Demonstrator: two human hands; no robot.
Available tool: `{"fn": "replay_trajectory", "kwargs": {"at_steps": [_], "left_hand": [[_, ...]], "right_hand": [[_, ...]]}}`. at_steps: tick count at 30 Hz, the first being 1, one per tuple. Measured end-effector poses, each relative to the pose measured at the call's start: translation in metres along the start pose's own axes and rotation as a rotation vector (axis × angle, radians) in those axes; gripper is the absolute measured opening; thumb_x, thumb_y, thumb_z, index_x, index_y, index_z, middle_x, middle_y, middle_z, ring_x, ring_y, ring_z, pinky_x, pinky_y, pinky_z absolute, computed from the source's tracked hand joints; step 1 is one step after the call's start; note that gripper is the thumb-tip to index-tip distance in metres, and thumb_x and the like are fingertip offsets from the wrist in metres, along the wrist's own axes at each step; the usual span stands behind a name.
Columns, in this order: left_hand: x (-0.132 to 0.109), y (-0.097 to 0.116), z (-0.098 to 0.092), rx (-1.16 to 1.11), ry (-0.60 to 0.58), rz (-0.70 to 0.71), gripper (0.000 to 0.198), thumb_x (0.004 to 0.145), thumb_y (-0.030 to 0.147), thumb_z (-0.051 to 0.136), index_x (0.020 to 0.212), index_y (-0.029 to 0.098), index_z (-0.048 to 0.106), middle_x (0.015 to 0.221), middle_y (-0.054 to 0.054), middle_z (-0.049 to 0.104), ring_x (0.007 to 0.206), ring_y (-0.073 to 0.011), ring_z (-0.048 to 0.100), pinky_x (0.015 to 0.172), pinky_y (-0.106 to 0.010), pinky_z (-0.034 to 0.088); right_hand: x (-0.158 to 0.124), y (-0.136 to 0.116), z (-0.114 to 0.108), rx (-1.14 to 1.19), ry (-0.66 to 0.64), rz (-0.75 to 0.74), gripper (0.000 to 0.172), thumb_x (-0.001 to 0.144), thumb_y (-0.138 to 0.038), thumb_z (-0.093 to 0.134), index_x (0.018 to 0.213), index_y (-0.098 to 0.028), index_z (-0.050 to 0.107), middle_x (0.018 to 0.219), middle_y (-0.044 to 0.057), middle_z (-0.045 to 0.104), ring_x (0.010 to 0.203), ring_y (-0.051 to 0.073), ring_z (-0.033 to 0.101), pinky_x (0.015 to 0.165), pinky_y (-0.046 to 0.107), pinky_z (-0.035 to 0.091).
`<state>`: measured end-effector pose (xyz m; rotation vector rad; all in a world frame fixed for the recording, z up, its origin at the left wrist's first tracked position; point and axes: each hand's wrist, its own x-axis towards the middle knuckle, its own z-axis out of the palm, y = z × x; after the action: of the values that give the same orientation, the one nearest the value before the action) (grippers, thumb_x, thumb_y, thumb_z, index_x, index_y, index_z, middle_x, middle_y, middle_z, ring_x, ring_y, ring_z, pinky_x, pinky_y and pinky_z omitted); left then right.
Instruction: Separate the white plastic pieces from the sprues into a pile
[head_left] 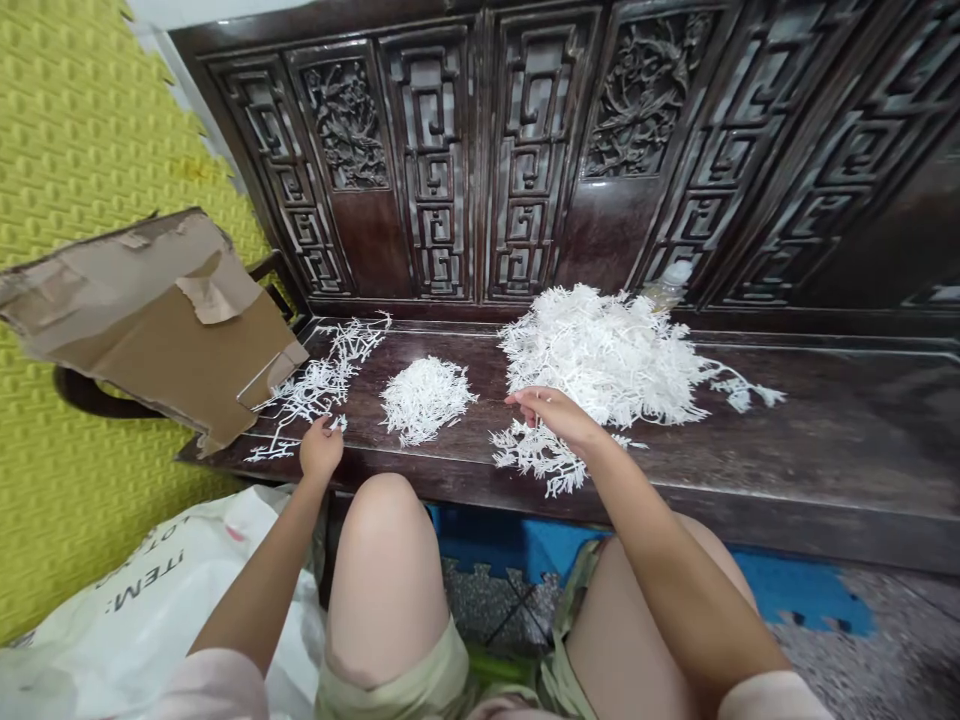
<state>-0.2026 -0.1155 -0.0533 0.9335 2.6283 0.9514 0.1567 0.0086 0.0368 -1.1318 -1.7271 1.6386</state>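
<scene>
My left hand (322,447) is closed at the left of the dark wooden bench, with a small white branched piece (339,423) at its fingertips. Just beyond it lie bare white branching frames (319,388), thin and twig-like. Between my hands sits a small round pile of short white pieces (426,398). My right hand (553,410) is held in a pinch in front of a large heap of white branched sprigs (592,345). Whatever is between its fingers is too small to make out. Below that hand, a looser white cluster (541,458) reaches the bench's front edge.
The bench (825,430) has a carved back (517,150). A torn cardboard box (165,330) leans over its left armrest. Behind the heap stands a clear bottle (670,285). A white printed sack (150,590) lies at lower left, on yellow matting (90,130). My knees are against the front.
</scene>
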Motion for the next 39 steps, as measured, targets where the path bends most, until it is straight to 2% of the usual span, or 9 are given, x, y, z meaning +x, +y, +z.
{"fn": "replay_trajectory", "kwargs": {"at_steps": [3,7,9,12,17,21,24,29,39], "left_hand": [[-0.023,0.052,0.010,-0.110,-0.245,0.118,0.039,0.071,0.033,0.048,0.105,0.015,0.057,0.082,-0.007,0.062,0.080,-0.0211,0.057,0.075,-0.032,0.042],[-0.079,0.148,0.025,-0.228,-0.757,0.557,0.042,0.067,0.041,0.055,0.104,0.022,0.058,0.091,-0.005,0.060,0.083,-0.0187,0.055,0.074,-0.028,0.041],[-0.109,0.184,0.038,-0.234,-0.836,0.742,0.049,0.065,0.040,0.058,0.111,0.023,0.053,0.097,-0.006,0.058,0.086,-0.0191,0.053,0.075,-0.029,0.040],[-0.143,0.211,0.066,-0.178,-0.794,0.907,0.045,0.062,0.039,0.062,0.102,0.019,0.057,0.093,-0.007,0.058,0.083,-0.0205,0.052,0.074,-0.032,0.039],[-0.157,0.214,0.097,-0.311,-0.786,0.774,0.023,0.072,0.035,0.051,0.078,0.016,0.063,0.075,-0.004,0.061,0.068,-0.0164,0.053,0.067,-0.028,0.039],[-0.144,0.211,0.082,-0.542,-0.931,0.534,0.024,0.068,0.038,0.057,0.074,0.016,0.063,0.069,-0.002,0.062,0.065,-0.0141,0.054,0.062,-0.025,0.040],[-0.129,0.210,0.067,-0.780,-0.873,0.350,0.027,0.065,0.039,0.061,0.077,0.014,0.063,0.071,-0.002,0.062,0.064,-0.0115,0.053,0.063,-0.024,0.041],[-0.111,0.209,0.060,-0.993,-0.789,0.166,0.036,0.063,0.041,0.064,0.085,0.014,0.062,0.068,-0.002,0.061,0.057,-0.0105,0.053,0.057,-0.025,0.044],[-0.107,0.208,0.062,-0.848,-0.875,0.389,0.036,0.063,0.044,0.063,0.085,0.015,0.065,0.092,-0.006,0.063,0.086,-0.0176,0.056,0.076,-0.027,0.043]], "right_hand": [[-0.002,-0.005,-0.004,0.155,0.044,-0.006,0.026,0.071,-0.038,0.051,0.079,-0.016,0.061,0.053,-0.005,0.036,0.049,0.007,0.037,0.055,0.024,0.029],[-0.004,-0.007,-0.010,0.440,0.078,0.034,0.021,0.068,-0.035,0.054,0.074,-0.016,0.059,0.050,-0.007,0.025,0.044,0.005,0.029,0.052,0.023,0.028],[-0.005,-0.008,-0.013,0.570,0.080,0.046,0.018,0.068,-0.033,0.054,0.072,-0.016,0.057,0.050,-0.008,0.021,0.043,0.005,0.023,0.053,0.023,0.031],[-0.008,-0.011,-0.020,0.700,0.073,0.042,0.017,0.068,-0.032,0.053,0.070,-0.016,0.056,0.050,-0.008,0.019,0.044,0.005,0.019,0.057,0.025,0.034],[-0.011,-0.016,-0.033,0.738,0.136,-0.044,0.018,0.069,-0.034,0.054,0.072,-0.016,0.056,0.051,-0.006,0.028,0.047,0.006,0.028,0.061,0.025,0.037],[-0.009,-0.013,-0.034,0.678,0.222,-0.036,0.031,0.072,-0.044,0.050,0.089,-0.019,0.057,0.072,0.000,0.051,0.066,0.011,0.048,0.066,0.026,0.038],[-0.005,-0.007,-0.025,0.586,0.239,-0.019,0.042,0.076,-0.052,0.039,0.099,-0.020,0.054,0.088,0.004,0.058,0.080,0.015,0.052,0.073,0.030,0.039],[-0.004,-0.002,-0.003,0.229,0.022,0.009,0.029,0.073,-0.041,0.051,0.089,-0.019,0.062,0.092,0.004,0.062,0.092,0.015,0.051,0.088,0.031,0.031],[-0.006,0.000,-0.003,0.243,-0.192,-0.030,0.020,0.062,-0.031,0.066,0.077,-0.017,0.064,0.080,0.000,0.061,0.079,0.011,0.052,0.082,0.028,0.035]]}}
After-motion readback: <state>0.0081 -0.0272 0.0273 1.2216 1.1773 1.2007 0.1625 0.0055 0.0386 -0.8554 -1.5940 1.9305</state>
